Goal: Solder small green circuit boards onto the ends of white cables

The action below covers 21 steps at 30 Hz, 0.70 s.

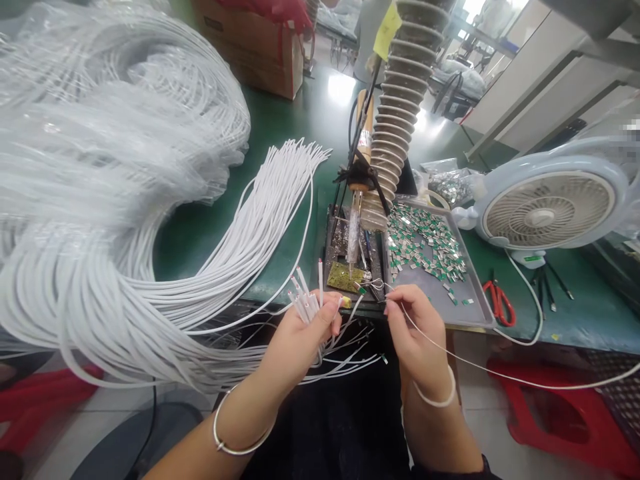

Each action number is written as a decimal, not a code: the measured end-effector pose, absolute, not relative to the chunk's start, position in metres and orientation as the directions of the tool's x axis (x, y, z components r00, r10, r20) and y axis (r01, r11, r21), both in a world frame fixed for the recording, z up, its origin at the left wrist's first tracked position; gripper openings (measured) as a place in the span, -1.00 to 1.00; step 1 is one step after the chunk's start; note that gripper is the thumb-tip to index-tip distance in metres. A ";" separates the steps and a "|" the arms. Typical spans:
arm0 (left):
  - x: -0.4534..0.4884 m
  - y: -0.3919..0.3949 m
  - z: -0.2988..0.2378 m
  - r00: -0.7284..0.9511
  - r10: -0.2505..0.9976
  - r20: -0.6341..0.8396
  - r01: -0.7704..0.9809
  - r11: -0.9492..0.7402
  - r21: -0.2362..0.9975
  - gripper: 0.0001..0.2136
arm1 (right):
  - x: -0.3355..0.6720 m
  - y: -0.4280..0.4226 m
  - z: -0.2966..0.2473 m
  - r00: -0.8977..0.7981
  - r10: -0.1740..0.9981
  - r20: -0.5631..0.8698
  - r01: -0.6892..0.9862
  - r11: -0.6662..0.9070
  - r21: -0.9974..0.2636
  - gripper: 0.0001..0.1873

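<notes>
My left hand [305, 333] is closed around a bunch of white cables [303, 297], their cut ends pointing up. A yellow-tipped piece shows at its fingertips. My right hand [417, 327] pinches a thin strand of solder wire [465, 357], which trails off to the right edge. Just beyond both hands, a soldering iron [355, 227] with a wooden handle is fixed upright, its tip pointing down at a yellow-green sponge [340, 275]. Near the tip is a small green board [361, 289]. Below my left hand, several cable ends hang past the table edge, one with a small board [384, 359].
A grey tray [480, 300] holds many small green boards with metal connectors. Red-handled cutters [499, 303] and a fan [550, 207] stand right of it. A ribbed duct [407, 87] hangs over the iron. A large cable bundle [250, 247] fills the left, partly bagged in plastic.
</notes>
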<state>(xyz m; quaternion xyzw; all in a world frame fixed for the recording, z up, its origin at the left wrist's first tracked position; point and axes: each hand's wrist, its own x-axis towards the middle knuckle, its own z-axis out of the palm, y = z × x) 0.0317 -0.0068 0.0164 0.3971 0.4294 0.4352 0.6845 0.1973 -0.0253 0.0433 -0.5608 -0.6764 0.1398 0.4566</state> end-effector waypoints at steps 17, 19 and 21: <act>0.036 -0.004 0.037 0.252 0.950 -0.183 -0.350 0.266 0.898 -0.86 | 0.159 -0.023 0.024 0.181 0.912 0.368 0.386 0.278 -0.880 -0.95; 0.037 -0.003 0.040 0.259 0.951 -0.171 -0.355 0.258 0.899 -0.85 | 0.159 -0.023 0.024 0.176 0.916 0.361 0.388 0.272 -0.881 -0.96; 0.037 -0.003 0.041 0.260 0.952 -0.159 -0.353 0.247 0.902 -0.85 | 0.159 -0.022 0.024 0.172 0.917 0.359 0.387 0.273 -0.881 -0.96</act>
